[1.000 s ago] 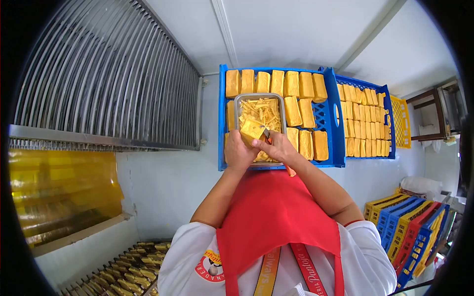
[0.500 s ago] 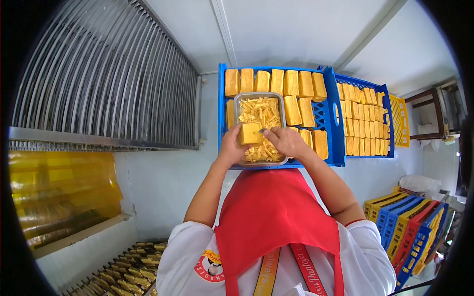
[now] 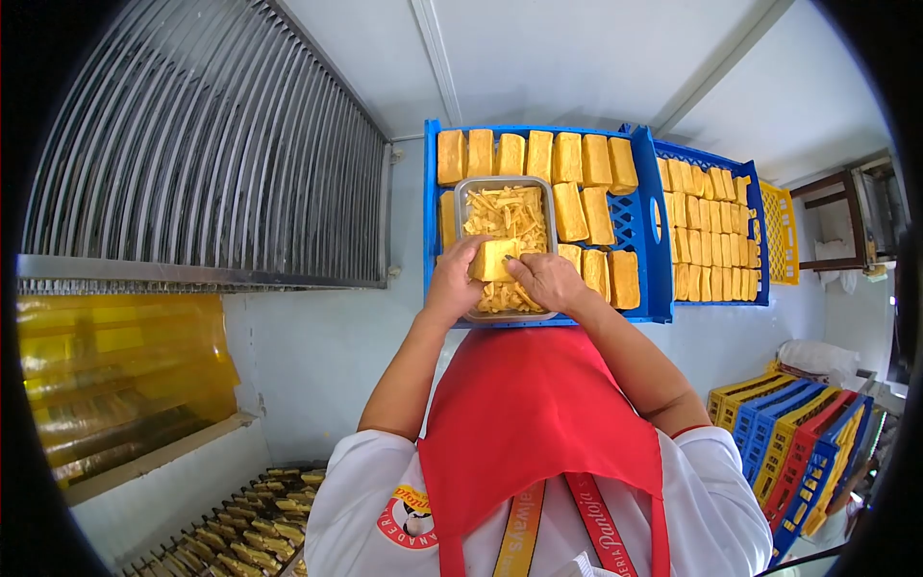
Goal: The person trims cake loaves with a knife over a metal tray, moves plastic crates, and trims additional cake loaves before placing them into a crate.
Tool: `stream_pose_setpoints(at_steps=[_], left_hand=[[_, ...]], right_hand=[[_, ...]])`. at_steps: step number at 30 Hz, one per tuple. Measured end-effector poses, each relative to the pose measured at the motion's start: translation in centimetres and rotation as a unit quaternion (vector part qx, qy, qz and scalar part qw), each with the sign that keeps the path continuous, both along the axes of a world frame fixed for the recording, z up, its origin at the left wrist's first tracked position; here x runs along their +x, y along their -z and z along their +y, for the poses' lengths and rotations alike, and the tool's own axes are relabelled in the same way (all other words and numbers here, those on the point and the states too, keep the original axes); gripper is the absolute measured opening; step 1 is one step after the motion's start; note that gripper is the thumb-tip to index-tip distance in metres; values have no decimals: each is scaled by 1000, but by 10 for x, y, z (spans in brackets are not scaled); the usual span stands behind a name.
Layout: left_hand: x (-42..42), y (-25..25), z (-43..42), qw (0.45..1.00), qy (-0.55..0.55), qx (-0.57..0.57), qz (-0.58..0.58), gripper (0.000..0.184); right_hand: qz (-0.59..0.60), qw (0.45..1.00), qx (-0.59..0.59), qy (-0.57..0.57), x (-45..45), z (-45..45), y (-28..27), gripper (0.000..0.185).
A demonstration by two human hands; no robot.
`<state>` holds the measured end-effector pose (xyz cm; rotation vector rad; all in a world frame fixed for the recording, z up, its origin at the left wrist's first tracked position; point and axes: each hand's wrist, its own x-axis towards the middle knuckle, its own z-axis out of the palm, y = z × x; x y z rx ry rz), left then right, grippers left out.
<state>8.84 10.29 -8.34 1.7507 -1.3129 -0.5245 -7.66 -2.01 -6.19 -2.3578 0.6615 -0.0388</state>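
Observation:
My left hand point(image 3: 456, 286) is closed around one end of a yellow, block-shaped bread loaf point(image 3: 495, 262), held over a clear rectangular tub point(image 3: 551, 221). Yellow crust trimmings point(image 3: 505, 210) fill the tub in strips and bits. At the loaf's right side my right hand point(image 3: 552, 282) is closed, its fingertips against the bread. A small dark grey bit shows at those fingertips, too small to name. Beneath the tub is a blue plastic crate point(image 3: 657, 260) with more loaves point(image 3: 569, 157) in rows; the tub covers part of them.
A second blue crate point(image 3: 750, 192) full of smaller-looking loaves stands to the right, with a yellow crate point(image 3: 781, 231) beyond it. Stacked coloured crates point(image 3: 788, 442) are at lower right. A slatted metal rack point(image 3: 202, 154) is on the left, above a yellow plastic strip curtain point(image 3: 125, 375).
The loaf has turned in my left hand, now showing a longer face. My right hand has shifted slightly left and down, closer against the loaf.

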Motion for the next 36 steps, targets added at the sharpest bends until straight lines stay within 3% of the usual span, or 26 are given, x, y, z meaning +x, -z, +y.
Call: stream_pose_setpoints(at_steps=[4,6,10,11,12,15,17,18,20,21,23,28,33,36], left_hand=[[-5,-5,-2,996,-23,-23,-78,63],[-5,-3,-3,992,-29,-25,-118,62],[-3,8,-2,995,-87,-29,28,60],[-3,9,-1,993,-89,-27,73,60],[-4,7,-1,993,-88,-26,73,60],[-7,5,-1,992,-95,-13,87,60],[-6,9,-1,995,-84,-35,-52,58],[-4,10,-1,994,-84,-36,-52,58],[0,13,1,979,-70,-99,-162,57],[1,13,3,979,-70,-99,-162,57],[0,14,7,953,-71,-97,-277,57],[-7,11,8,936,-60,-107,-330,54],[-8,12,8,932,-57,-113,-339,51],[-10,11,6,934,-61,-106,-336,48]], right_hand=[[14,989,135,52,1,-4,15,58],[89,875,448,162,1,-9,22,67],[36,917,342,203,-4,-4,13,72],[44,956,243,161,-4,-3,9,73],[51,982,141,117,-5,-1,7,75],[17,989,92,118,0,6,21,77],[37,979,161,119,0,1,24,78],[58,965,228,119,1,-1,19,80],[59,969,200,137,0,-9,5,84],[60,971,172,155,0,-10,-1,89],[37,975,150,160,-1,-7,5,89],[19,978,137,157,2,-1,12,90],[31,960,238,146,2,-1,11,86],[28,964,222,146,6,5,3,84]])
